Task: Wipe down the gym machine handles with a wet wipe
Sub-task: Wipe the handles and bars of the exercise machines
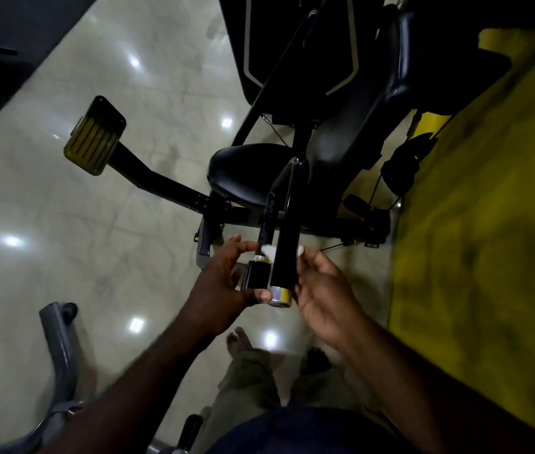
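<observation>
From where I stand, everything gathers round the long black handle (287, 257), a foam-covered bar that slopes down toward the person and ends in a silver end cap (279, 298). The white wet wipe (267, 251) shows on both sides of this handle. One bit peeks out on its left, and a smaller corner sits against its right edge. The stretch between the two is hidden behind the bar.

The right hand (323, 290) is just right of the handle, with its fingers bent close against the bar's side. Its fingertips hold that small right-hand corner of the wipe in a narrow pinch.

The left hand (223, 280) is on the handle's left, spread wide round a short black grip (257, 275) that lies beside the handle. Its forefinger reaches the left bit of wipe and its thumb touches the silver cap. I cannot tell whether this hand truly grips anything.

Beyond the handle's far end is a black padded seat (243, 172). Well off to the left of the handle, a yellow ribbed footplate (94, 136) stands on a black arm over the pale glossy tile floor (63, 257). To the right lies a yellow floor mat (488, 240). Nearer than the handle, a bare foot (239, 340) rests on the tiles, and a grey metal frame (59, 339) stands far to its left.
</observation>
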`<action>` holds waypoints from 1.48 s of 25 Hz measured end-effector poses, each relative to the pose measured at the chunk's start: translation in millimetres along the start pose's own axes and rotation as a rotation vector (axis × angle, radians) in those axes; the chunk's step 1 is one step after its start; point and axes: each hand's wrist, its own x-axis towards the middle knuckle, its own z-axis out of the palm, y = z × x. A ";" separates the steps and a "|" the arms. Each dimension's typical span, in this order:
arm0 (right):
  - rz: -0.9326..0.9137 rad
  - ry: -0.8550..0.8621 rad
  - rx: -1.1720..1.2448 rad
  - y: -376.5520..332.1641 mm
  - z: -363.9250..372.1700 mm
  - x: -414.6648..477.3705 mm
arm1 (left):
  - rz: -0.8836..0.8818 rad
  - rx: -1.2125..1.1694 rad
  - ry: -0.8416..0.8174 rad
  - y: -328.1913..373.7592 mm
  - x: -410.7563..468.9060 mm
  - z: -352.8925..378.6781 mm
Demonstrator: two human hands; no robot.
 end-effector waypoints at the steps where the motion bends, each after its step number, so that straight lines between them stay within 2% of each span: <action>1: 0.043 -0.030 0.077 -14.1 6.3 16.7 | -0.003 -0.009 0.000 0.9 -1.3 0.2; 3: 0.119 -0.036 0.182 -30.7 15.8 40.4 | -0.001 -0.011 0.007 2.7 -4.5 0.3; 5: 0.159 -0.065 0.182 -24.5 13.2 34.4 | 0.003 -0.017 0.015 4.3 -8.6 1.3; 8: 0.227 -0.128 0.031 2.8 -8.6 -14.1 | -0.019 -0.148 0.000 2.6 -10.2 3.1; 10: 0.171 -0.125 -0.081 10.8 -22.0 -35.4 | -0.055 -0.219 -0.045 0.8 -8.4 2.3; 13: -0.087 -0.022 -0.284 -18.7 -15.1 -6.5 | -0.068 -0.353 -0.156 3.0 -0.9 0.5; 15: -0.357 0.070 -0.489 -49.6 7.6 31.2 | -0.033 -0.407 -0.201 8.6 4.8 1.5; 19: -0.920 0.262 -1.238 -73.8 28.9 56.5 | 0.085 -0.277 -0.108 11.2 32.2 8.2; 21: -1.105 0.202 -1.675 -72.5 15.2 43.2 | 0.136 -0.239 -0.095 8.9 48.2 10.9; 23: -1.255 -0.050 -2.037 -81.6 1.4 32.3 | 0.164 -0.275 -0.100 10.5 58.4 10.7; 24: -1.250 -0.169 -2.050 -94.7 5.4 35.9 | 0.196 -0.283 -0.101 13.2 61.5 9.3; 26: -1.117 -0.313 -1.992 -129.3 34.7 59.0 | 0.283 -0.243 -0.103 14.5 73.6 5.5; 29: -0.926 -0.567 -2.243 -176.0 85.4 117.9 | 0.347 -0.179 -0.080 17.1 94.9 -1.6; 33: -0.544 -0.709 -2.550 -191.6 126.6 178.6 | 0.339 -0.177 -0.131 21.3 115.8 -7.7; 35: -0.465 -0.732 -2.514 -192.9 134.6 177.5 | 0.350 -0.115 -0.165 21.4 119.6 -10.9; 37: -0.426 -0.833 -2.441 -196.6 133.9 160.1 | 0.343 -0.085 -0.181 20.6 121.7 -14.3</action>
